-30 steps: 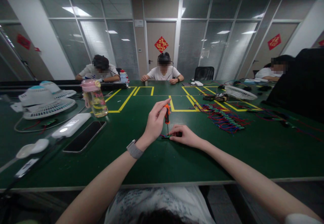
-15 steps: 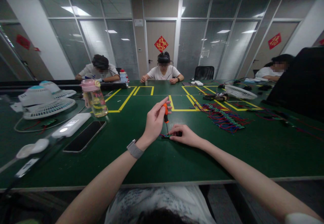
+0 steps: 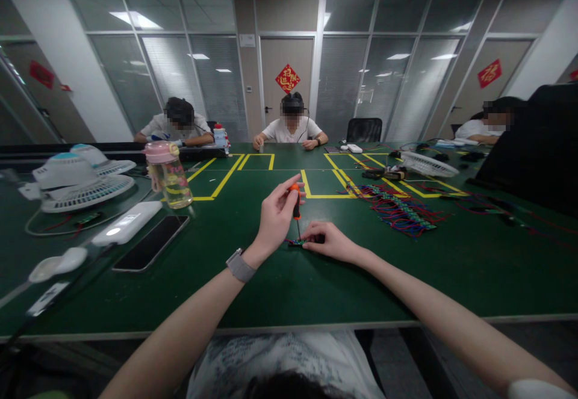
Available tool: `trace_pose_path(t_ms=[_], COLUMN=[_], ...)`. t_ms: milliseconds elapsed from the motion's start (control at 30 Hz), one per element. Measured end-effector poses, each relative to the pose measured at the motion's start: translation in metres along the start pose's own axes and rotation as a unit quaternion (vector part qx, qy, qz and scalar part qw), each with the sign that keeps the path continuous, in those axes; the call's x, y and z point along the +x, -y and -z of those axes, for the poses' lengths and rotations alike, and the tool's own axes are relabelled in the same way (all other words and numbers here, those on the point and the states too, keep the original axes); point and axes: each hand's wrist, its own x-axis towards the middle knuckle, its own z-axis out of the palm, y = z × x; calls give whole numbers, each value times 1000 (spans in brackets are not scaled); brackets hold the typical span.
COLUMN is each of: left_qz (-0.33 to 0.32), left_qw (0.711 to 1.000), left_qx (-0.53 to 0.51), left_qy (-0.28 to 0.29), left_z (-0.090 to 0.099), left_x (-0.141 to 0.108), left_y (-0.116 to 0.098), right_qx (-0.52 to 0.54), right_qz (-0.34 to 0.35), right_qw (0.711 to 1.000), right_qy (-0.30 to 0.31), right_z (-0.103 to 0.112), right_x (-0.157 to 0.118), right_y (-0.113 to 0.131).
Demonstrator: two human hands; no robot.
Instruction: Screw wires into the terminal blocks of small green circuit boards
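My left hand (image 3: 276,211) grips an orange and black screwdriver (image 3: 296,211) by its handle, the shaft pointing down. The screwdriver's tip meets a small green circuit board (image 3: 295,244) with thin wires on the table. My right hand (image 3: 332,241) pinches the right end of this board between thumb and fingers, partly covering it. Further right lies a long row of similar green boards (image 3: 401,206) with red and blue wires.
On the left stand a pink-lidded bottle (image 3: 168,176), a phone (image 3: 151,244), a white power strip (image 3: 129,223) and white fans (image 3: 83,182). A dark screen-like object (image 3: 537,146) rises at right. Yellow tape (image 3: 329,196) marks the green table (image 3: 271,303). Several people sit beyond.
The screwdriver's handle has shifted slightly within my left fingers. My right hand and the board have stayed in place.
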Motion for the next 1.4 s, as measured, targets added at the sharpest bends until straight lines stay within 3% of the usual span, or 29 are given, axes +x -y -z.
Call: trace_pose_path(t_ms=[200, 400, 500, 733, 933, 1033, 1267, 1400], left_qz=[-46, -28, -3, -75, -58, -32, -61, -70], left_qw=[992, 999, 1000, 985, 995, 998, 986, 985], left_qx=[111, 25, -5, 139, 81, 39, 144, 141], left_qy=[-43, -5, -22, -75, -19, -23, -64, -65], left_z=[2, 3, 1, 2, 3, 2, 4, 4], left_x=[0, 3, 2, -1, 1, 0, 0, 0], left_y=[-1, 1, 1, -2, 5, 8, 2, 4], right_qx=[1, 0, -5, -5, -5, -3, -3, -3], right_qz=[-5, 0, 2, 4, 6, 6, 4, 5], right_qw=[1000, 1000, 1000, 1000, 1000, 1000, 1000, 1000], right_qy=[3, -2, 1, -1, -2, 1, -3, -2], right_z=[0, 0, 0, -1, -1, -1, -1, -1], right_x=[0, 0, 0, 0, 0, 0, 0, 0], right_y=[1, -1, -1, -2, -2, -2, -3, -3])
